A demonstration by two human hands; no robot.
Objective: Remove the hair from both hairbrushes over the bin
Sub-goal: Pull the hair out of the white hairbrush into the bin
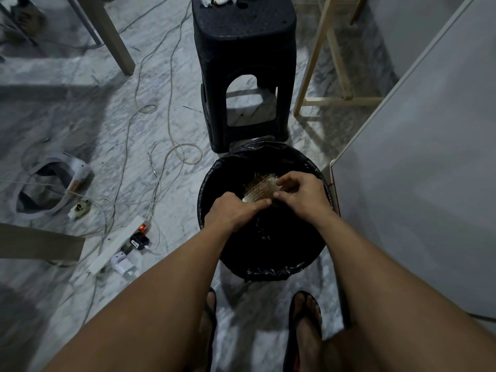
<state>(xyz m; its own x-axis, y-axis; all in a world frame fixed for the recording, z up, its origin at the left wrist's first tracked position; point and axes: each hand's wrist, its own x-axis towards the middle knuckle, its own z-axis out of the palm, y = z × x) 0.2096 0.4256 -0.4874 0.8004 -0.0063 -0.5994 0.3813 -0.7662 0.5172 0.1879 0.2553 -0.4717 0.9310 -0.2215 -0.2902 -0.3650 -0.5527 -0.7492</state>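
Bin [214, 173], black-lined, sits below both my hands. Hairbrush [259, 187] is held over its mouth, bristles up. Left hand [236, 210] grips the handle end; right hand [300, 194] pinches at the bristles. First brush underway, I judge. Next: pull the tuft free, drop it.

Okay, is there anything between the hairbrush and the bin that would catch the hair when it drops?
Nothing visible. The left hand holds the hairbrush directly over the open bin, the right hand picks at its bristles, and only the black liner lies below.
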